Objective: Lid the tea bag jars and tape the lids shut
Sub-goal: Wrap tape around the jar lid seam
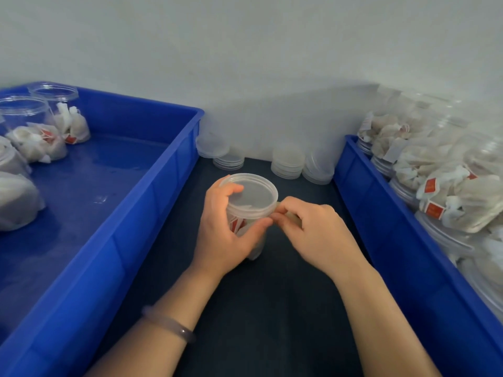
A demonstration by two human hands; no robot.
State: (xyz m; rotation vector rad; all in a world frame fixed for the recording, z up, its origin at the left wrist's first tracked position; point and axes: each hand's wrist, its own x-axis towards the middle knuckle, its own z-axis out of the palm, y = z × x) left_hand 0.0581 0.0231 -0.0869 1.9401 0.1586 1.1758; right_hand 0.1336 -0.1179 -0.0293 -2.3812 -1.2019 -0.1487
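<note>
Centre of frame: the left hand (223, 232) has its grip clamped round the jar (239, 224) standing on the dark worktop (272, 308), while the right hand (313, 229) pinches a pale strip (293, 217) at the jar's right side, just below the lid (249, 190).

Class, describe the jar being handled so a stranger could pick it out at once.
Find the dark table strip between the left blue tray and the right blue tray. There the left hand grips one clear jar of tea bags, the right hand pinching what looks like tape at its rim. It is the only jar outside the trays, lidded, before the loose lid stacks.
</note>
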